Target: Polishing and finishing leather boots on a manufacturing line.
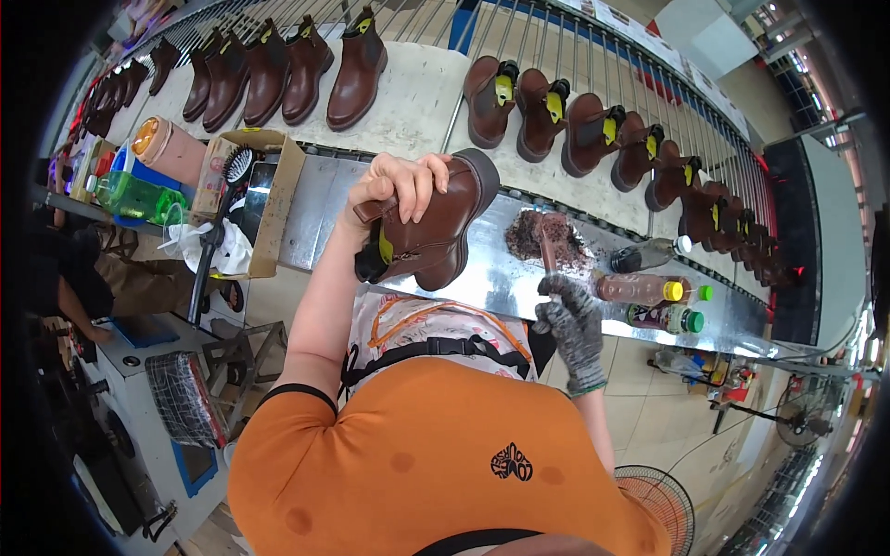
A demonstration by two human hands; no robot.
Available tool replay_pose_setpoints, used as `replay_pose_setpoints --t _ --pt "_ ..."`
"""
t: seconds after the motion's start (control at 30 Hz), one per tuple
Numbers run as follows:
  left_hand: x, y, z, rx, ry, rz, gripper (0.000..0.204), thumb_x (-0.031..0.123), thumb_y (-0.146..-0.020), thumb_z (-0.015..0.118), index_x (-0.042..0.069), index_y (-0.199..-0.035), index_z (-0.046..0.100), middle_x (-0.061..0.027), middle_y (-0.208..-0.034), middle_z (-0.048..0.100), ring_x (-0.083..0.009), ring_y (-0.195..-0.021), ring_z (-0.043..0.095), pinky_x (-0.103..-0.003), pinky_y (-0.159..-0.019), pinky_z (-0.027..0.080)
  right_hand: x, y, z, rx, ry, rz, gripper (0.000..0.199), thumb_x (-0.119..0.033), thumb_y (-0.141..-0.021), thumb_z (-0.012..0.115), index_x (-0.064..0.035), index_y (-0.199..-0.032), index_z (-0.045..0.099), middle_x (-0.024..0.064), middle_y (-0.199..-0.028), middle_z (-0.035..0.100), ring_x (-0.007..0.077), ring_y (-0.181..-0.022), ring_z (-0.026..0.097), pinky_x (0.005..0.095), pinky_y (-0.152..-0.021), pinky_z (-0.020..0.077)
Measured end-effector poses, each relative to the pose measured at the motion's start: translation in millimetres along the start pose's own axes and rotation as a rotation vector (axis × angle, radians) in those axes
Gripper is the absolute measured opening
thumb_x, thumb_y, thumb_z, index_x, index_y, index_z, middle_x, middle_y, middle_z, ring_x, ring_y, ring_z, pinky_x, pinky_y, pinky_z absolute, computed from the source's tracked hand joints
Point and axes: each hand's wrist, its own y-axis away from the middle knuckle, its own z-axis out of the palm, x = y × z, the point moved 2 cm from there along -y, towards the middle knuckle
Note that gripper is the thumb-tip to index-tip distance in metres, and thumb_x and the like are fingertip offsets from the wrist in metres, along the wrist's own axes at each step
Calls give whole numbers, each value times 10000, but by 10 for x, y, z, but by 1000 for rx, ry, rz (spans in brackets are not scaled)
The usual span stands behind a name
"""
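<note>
A dark brown leather ankle boot (443, 215) is in my bare left hand (400, 190), tilted over the metal work ledge, its dark sole facing right. My fingers wrap around its upper near the pull tab, and yellow lining shows at its opening. My right hand (567, 320) wears a grey knit glove with its fingers closed around the lower end of a slim brown stick-like tool (548, 248). The tool's far end reaches into a reddish-brown, crumbly-looking heap (526, 235) on the ledge. Whether the tool ends in bristles cannot be made out.
Brown boots stand along the conveyor (422, 83) beyond the ledge, at left and right. Several bottles, including a yellow-capped bottle (640, 289), lie right of the heap. At left are a cardboard box (278, 208), black-handled brush (218, 227), pink tub (171, 148) and green bottle (139, 196).
</note>
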Motion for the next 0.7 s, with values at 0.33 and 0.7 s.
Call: replay_pose_setpoints --t 0.33,0.7 --pt "-73 -118 103 -83 -1 -34 475 480 -791 573 92 -519 608 -40 -564 582 -218 -834 528 -371 -1001 234 -1164 -185 407 -253 927 -667 328 -271 -744 620 -113 -1027 667 74 -962 667 274 -918 614 373 -851 454" --pt "-96 -114 138 -76 18 -41 498 499 -793 579 95 -502 596 -42 -560 582 -224 -838 531 -374 -1023 221 -1189 -238 495 -307 949 -707 300 -315 -762 615 -157 -1011 672 80 -939 634 270 -883 603 356 -758 475"
